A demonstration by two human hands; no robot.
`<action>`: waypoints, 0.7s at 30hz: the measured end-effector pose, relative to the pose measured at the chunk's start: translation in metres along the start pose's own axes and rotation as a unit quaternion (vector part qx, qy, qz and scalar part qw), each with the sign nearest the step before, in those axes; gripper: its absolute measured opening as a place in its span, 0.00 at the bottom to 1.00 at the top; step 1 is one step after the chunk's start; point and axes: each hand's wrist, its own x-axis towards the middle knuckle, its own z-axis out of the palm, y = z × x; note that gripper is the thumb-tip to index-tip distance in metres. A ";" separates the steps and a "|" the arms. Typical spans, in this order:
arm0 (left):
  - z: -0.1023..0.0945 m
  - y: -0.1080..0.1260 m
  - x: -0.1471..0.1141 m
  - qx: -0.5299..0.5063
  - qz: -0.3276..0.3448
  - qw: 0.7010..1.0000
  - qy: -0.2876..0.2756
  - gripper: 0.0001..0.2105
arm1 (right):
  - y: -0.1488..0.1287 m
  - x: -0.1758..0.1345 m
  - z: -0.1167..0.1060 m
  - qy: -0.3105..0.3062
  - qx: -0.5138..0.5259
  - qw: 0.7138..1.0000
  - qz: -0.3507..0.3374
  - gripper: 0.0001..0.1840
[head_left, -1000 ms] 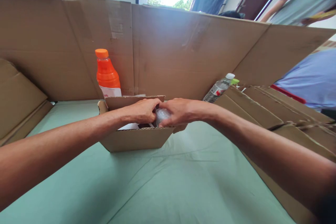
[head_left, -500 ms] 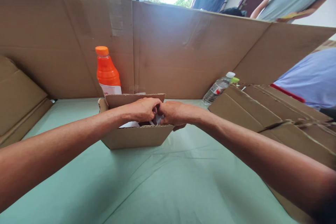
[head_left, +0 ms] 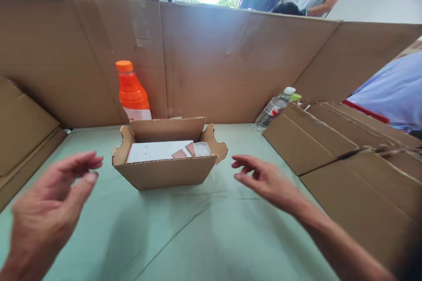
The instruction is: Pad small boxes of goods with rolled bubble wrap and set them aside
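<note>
An uncovered cardboard box (head_left: 168, 176) stands on the pale green cloth, its side flaps spread outward. Inside it lies a white carton (head_left: 151, 151) with pinkish-brown patches, beside a clear plastic item (head_left: 201, 149) whose kind I cannot make out. My left hand (head_left: 54, 204) hovers left of the box, fingers apart and empty. On the other side, my right hand (head_left: 263, 180) is in the air near the right flap, its fingers loosely curved, holding nothing. Neither hand touches the box.
An orange bottle (head_left: 133, 96) stands behind the box, against a tall cardboard wall (head_left: 224, 66). A clear water bottle (head_left: 273, 109) leans at the back right, beside stacked cardboard (head_left: 359, 197). More cardboard (head_left: 26, 131) is at left. People are beyond the wall.
Both hands have come out of the box and moved apart, left hand to the left, right hand to the right. The white carton and clear item inside now show.
</note>
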 end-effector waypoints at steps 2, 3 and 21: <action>0.017 -0.042 -0.024 -0.066 -0.117 0.989 -0.058 0.26 | 0.009 0.003 0.043 -0.001 0.058 0.998 -0.012 0.32; 0.030 -0.055 -0.031 -0.096 -0.136 0.984 -0.065 0.30 | 0.007 0.008 0.062 -0.001 0.079 0.997 -0.025 0.33; 0.048 -0.043 -0.087 -0.104 -0.202 0.967 -0.118 0.25 | -0.013 -0.064 0.115 0.117 0.099 0.987 0.039 0.11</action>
